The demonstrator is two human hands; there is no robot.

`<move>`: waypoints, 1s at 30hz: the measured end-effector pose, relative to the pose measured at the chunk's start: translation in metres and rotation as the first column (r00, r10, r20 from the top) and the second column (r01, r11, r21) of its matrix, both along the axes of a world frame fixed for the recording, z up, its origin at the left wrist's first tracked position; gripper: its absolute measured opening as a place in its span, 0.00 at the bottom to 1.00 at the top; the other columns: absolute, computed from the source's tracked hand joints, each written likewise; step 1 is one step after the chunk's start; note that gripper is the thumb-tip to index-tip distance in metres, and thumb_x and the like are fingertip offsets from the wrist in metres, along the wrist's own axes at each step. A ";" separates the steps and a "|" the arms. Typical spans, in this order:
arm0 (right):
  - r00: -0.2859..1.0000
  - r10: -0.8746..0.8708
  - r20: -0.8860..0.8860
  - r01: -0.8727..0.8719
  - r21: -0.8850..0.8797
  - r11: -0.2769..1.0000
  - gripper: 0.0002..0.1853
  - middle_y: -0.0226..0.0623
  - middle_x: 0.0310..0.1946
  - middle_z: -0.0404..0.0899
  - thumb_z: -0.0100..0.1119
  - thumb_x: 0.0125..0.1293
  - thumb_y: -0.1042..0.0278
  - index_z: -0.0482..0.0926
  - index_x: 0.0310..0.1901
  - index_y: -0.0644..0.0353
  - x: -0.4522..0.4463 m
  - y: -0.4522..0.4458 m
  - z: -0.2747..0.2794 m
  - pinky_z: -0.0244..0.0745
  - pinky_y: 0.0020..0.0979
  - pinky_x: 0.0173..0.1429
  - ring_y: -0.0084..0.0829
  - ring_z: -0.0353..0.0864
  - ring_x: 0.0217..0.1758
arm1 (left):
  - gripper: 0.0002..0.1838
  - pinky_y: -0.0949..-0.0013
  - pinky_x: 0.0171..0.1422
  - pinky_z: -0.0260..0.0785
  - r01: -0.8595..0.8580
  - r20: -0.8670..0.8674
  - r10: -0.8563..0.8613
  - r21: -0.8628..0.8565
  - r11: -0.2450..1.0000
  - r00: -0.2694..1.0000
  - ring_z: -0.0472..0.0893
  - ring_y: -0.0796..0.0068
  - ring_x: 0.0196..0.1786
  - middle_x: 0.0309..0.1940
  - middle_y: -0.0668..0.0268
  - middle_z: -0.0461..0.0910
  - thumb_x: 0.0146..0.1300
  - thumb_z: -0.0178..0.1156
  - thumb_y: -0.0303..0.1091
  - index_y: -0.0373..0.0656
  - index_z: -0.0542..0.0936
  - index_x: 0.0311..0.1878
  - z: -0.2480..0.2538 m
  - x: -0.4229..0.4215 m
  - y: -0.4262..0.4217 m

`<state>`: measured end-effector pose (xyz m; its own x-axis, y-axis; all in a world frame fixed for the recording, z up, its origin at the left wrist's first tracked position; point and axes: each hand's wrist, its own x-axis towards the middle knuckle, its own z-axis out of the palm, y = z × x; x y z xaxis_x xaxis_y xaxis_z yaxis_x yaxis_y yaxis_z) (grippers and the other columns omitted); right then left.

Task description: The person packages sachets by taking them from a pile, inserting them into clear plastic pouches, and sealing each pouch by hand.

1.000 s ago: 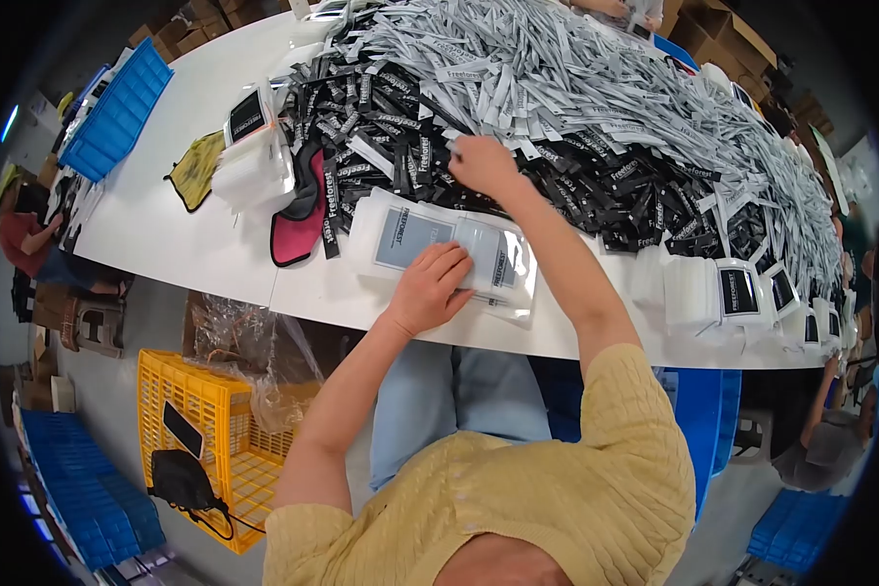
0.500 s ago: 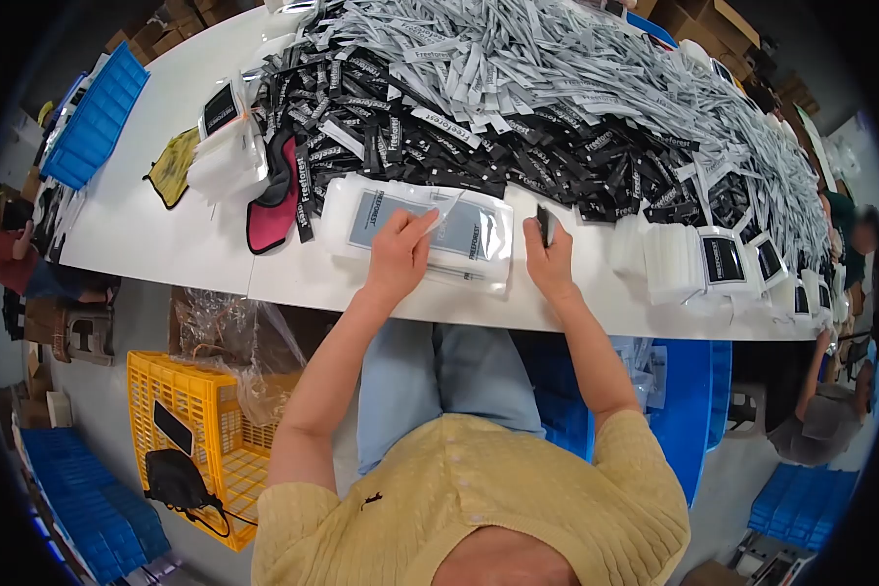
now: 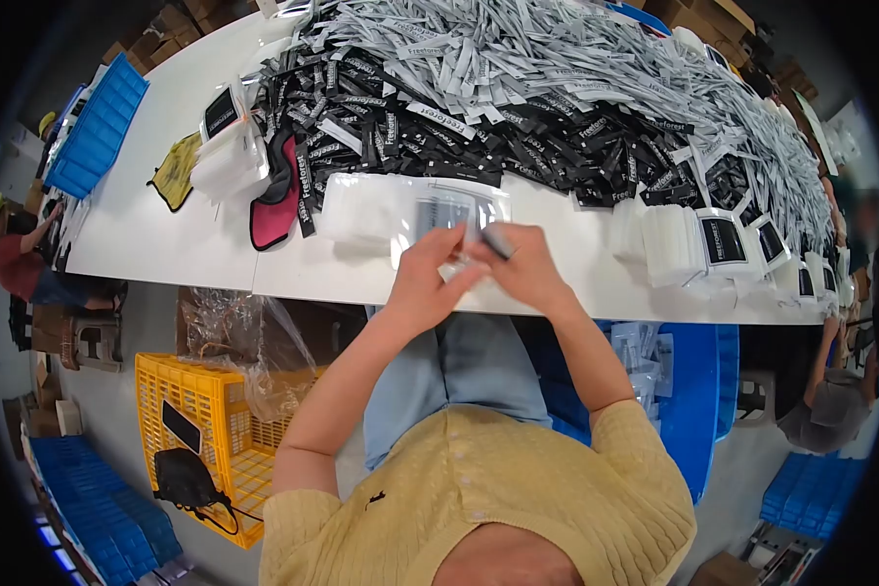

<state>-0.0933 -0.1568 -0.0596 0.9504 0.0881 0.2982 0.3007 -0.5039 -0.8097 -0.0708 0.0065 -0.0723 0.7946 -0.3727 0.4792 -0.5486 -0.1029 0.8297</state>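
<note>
Both my hands are close together above the table's front edge. With its fingers closed, my left hand (image 3: 428, 278) grips the lower part of a clear plastic bag (image 3: 441, 207) with a grey printed panel. My right hand (image 3: 532, 272) pinches a small black folded strip (image 3: 497, 241) beside the bag; its fingertips are slightly smeared by motion. Behind the left hand lies a flat stack of clear and white plastic bags (image 3: 356, 210). Whether the strip touches the bag's opening, I cannot tell.
Beyond my hands rises a large heap of black strips (image 3: 557, 151) and grey-white strips (image 3: 518, 59). Bundled packets (image 3: 674, 244) stand at right, others (image 3: 230, 161) at left beside a pink-and-black cloth piece (image 3: 275, 200). A yellow crate (image 3: 190, 391) stands below the table.
My right hand has moved left with the black strip, meeting my left hand. The printed bag has come up off the stack, and its panel now shows narrower.
</note>
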 end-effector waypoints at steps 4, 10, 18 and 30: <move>0.923 0.082 0.377 -0.039 -0.121 0.992 0.16 0.42 0.29 0.80 0.66 0.48 0.71 0.78 0.41 0.60 0.000 0.011 -0.010 0.74 0.35 0.33 0.45 0.79 0.30 | 0.12 0.78 0.35 0.68 0.016 -0.565 -0.177 -0.278 0.960 0.806 0.74 0.87 0.29 0.27 0.69 0.78 0.59 0.57 0.24 0.31 0.79 0.45 -0.007 0.006 0.009; 0.967 -0.072 0.246 0.119 -0.184 0.976 0.12 0.39 0.26 0.79 0.63 0.51 0.69 0.77 0.39 0.58 -0.002 0.018 -0.002 0.74 0.38 0.30 0.42 0.79 0.27 | 0.12 0.80 0.34 0.65 -0.038 -0.452 -0.037 -0.156 0.987 0.891 0.72 0.88 0.30 0.27 0.71 0.79 0.55 0.53 0.17 0.34 0.80 0.42 0.003 0.004 0.004; 0.929 0.035 0.368 0.070 -0.269 0.961 0.12 0.38 0.23 0.77 0.63 0.48 0.68 0.74 0.35 0.59 -0.003 0.016 -0.019 0.72 0.38 0.26 0.41 0.79 0.26 | 0.09 0.80 0.34 0.68 0.002 -0.090 0.001 0.035 0.999 0.996 0.75 0.87 0.30 0.26 0.70 0.80 0.50 0.60 0.17 0.35 0.82 0.36 -0.007 0.023 0.004; 0.961 -0.122 0.247 0.099 0.102 0.990 0.07 0.42 0.21 0.75 0.62 0.51 0.72 0.74 0.28 0.62 -0.011 0.018 -0.005 0.71 0.35 0.26 0.44 0.77 0.23 | 0.08 0.75 0.31 0.70 0.142 -0.217 -0.087 0.249 0.958 0.972 0.78 0.75 0.24 0.24 0.61 0.80 0.46 0.60 0.18 0.35 0.80 0.33 0.024 0.023 -0.002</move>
<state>-0.1047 -0.1389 -0.0645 0.8460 -0.0506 0.5307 0.4469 -0.4755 -0.7577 -0.0479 0.0040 -0.0488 0.8090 -0.5571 0.1872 -0.3934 -0.2767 0.8767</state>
